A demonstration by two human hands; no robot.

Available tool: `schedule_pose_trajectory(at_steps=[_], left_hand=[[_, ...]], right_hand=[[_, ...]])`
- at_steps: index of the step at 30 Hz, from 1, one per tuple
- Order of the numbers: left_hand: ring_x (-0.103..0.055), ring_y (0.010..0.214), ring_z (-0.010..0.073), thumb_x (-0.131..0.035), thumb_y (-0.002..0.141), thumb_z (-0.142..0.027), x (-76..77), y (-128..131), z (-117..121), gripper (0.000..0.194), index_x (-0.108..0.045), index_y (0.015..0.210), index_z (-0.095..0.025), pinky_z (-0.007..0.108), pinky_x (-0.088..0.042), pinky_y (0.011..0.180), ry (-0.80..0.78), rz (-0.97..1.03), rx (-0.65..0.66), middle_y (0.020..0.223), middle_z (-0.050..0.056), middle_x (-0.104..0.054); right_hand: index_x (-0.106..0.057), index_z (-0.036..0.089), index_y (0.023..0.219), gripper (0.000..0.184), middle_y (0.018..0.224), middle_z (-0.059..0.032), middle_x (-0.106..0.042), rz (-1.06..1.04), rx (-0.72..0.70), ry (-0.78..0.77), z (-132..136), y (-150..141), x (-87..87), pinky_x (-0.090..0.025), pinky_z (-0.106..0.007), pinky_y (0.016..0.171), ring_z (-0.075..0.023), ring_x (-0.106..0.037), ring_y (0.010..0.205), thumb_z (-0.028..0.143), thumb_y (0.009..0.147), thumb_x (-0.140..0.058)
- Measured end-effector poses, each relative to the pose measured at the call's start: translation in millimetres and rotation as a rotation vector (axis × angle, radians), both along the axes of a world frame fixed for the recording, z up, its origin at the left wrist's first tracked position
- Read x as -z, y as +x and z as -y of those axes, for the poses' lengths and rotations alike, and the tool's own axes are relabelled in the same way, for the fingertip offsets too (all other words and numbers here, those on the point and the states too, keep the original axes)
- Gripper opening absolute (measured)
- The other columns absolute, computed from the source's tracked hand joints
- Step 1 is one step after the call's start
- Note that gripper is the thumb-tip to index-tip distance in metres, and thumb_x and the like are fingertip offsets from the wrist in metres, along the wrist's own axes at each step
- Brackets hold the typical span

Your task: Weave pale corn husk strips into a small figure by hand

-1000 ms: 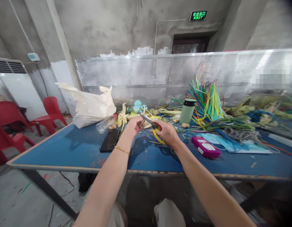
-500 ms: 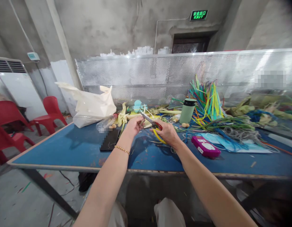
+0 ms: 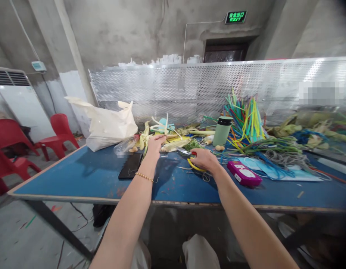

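Nearest the lens, your forearms run up from the bottom edge, and a few loose scraps (image 3: 300, 194) lie by the table's front edge at lower right. Just right of center, your right hand (image 3: 204, 160) is closed around the scissors (image 3: 185, 151), blades pointing left over the tabletop, apart from your left hand (image 3: 155, 145). That one's at the pale strips (image 3: 166, 123) just above center; I think the fingers are pinching one, but it's blurry and small, so I can't really tell.

Progress-wise, I'd call it mid-job: trimmings lie about, but the strips stick out at odd angles and the pale husks (image 3: 175, 145) beside them look loose and unsorted, so there's likely plenty left. No finished piece that I can pick out.

Your palm covers most of the scissor handles, with some yellow poking out below, and your left fingertips are lost against the husks. Further back, the green cup (image 3: 222, 133) blocks part of the colored strip bundle (image 3: 247, 121), and the heap at far right runs into the dark edge of the frame.
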State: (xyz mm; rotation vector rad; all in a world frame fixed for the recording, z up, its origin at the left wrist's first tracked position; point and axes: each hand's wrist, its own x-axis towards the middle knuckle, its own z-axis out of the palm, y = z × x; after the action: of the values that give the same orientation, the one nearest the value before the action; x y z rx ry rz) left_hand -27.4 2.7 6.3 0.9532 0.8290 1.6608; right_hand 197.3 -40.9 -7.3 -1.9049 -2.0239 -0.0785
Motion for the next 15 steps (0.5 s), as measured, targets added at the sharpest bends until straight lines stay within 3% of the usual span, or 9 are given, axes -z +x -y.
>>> schedule_pose_trajectory(at_steps=[5,8,10,12,15], left_hand=[[-0.037,0.041,0.0027,-0.085,0.061,-0.012,2.6,6,3,0.020,-0.074,0.077,-0.012,0.021,-0.021,0.038,-0.036,0.013,0.165,0.070,0.004,-0.070],[-0.040,0.039,0.0021,-0.083,0.067,-0.012,-0.5,8,8,0.017,-0.072,0.079,-0.011,0.020,-0.025,0.037,-0.036,0.047,0.306,0.075,0.006,-0.073],[-0.052,0.045,0.0046,-0.081,0.071,-0.009,-2.6,10,11,0.014,-0.070,0.080,-0.010,0.018,-0.034,0.041,-0.054,0.059,0.351,0.075,0.007,-0.073],[-0.064,0.054,0.0094,-0.080,0.073,-0.008,-3.3,13,13,0.014,-0.068,0.080,-0.011,0.018,-0.044,0.049,-0.061,0.079,0.353,0.071,0.006,-0.071],[-0.066,0.055,0.0112,-0.080,0.075,-0.011,-2.1,18,13,0.016,-0.066,0.082,-0.011,0.020,-0.048,0.054,-0.005,0.066,0.361,0.065,0.003,-0.068]], right_hand=[[-0.078,0.027,0.118,0.043,0.112,-0.0099,-0.078,0.068,-0.110,-0.023,-2,6,6.0,-0.050,-0.032,0.076,-0.0280,-0.072,0.098,0.028,0.077,-0.065],[-0.080,0.029,0.115,0.040,0.106,-0.0087,-0.078,0.121,-0.156,-0.035,-3,11,9.9,-0.050,-0.031,0.078,-0.0263,-0.071,0.096,0.026,0.078,-0.065],[-0.082,0.030,0.109,0.035,0.102,-0.0088,-0.078,0.153,-0.165,-0.024,-4,13,10.3,-0.051,-0.032,0.079,-0.0268,-0.071,0.093,0.027,0.077,-0.069],[-0.084,0.028,0.102,0.030,0.101,-0.0092,-0.077,0.108,-0.179,0.063,-5,12,6.6,-0.051,-0.033,0.081,-0.0266,-0.070,0.094,0.025,0.076,-0.070],[-0.083,0.022,0.098,0.025,0.101,-0.0100,-0.077,-0.158,-0.266,0.307,-10,4,-10.1,-0.052,-0.032,0.086,-0.0234,-0.070,0.094,0.022,0.082,-0.063]])
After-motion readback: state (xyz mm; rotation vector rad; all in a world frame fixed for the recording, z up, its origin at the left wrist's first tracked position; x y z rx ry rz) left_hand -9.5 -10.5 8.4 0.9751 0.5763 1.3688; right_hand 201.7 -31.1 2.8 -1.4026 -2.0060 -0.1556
